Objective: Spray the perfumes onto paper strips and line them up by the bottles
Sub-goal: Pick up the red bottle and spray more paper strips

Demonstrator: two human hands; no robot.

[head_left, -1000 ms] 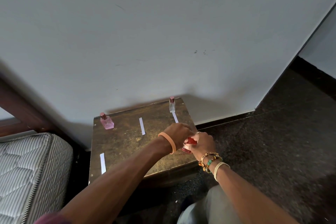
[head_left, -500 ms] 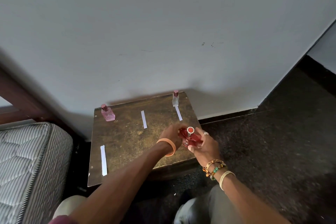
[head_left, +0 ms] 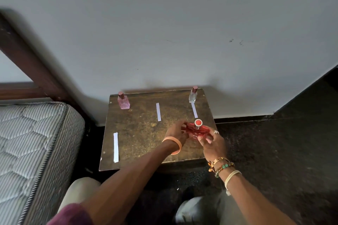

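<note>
Learner: Over the table (head_left: 139, 133), the left hand (head_left: 175, 131) and right hand (head_left: 213, 142) have raised the red bottle (head_left: 198, 131) since a second ago.

Coach: Both curl their fingers round its sides, above the near right part. I'd hold the body firm with one and work the round top (head_left: 198, 122) with the other, nozzle turned away from you and toward a paper strip (head_left: 115, 147).

Small dark wooden surface (head_left: 142, 142), top worn and mottled. Back edge against pale wall (head_left: 164, 42); stands on dark floor (head_left: 274, 151). Pink bottle (head_left: 123, 101) upright, far-left corner. Clear bottle (head_left: 193, 95) upright, far-right corner; white paper strip (head_left: 194, 110) just in front of it. Second strip (head_left: 158, 112) mid-back, alone. Third strip (head_left: 115, 147) near front-left edge, well apart from both bottles.
</note>
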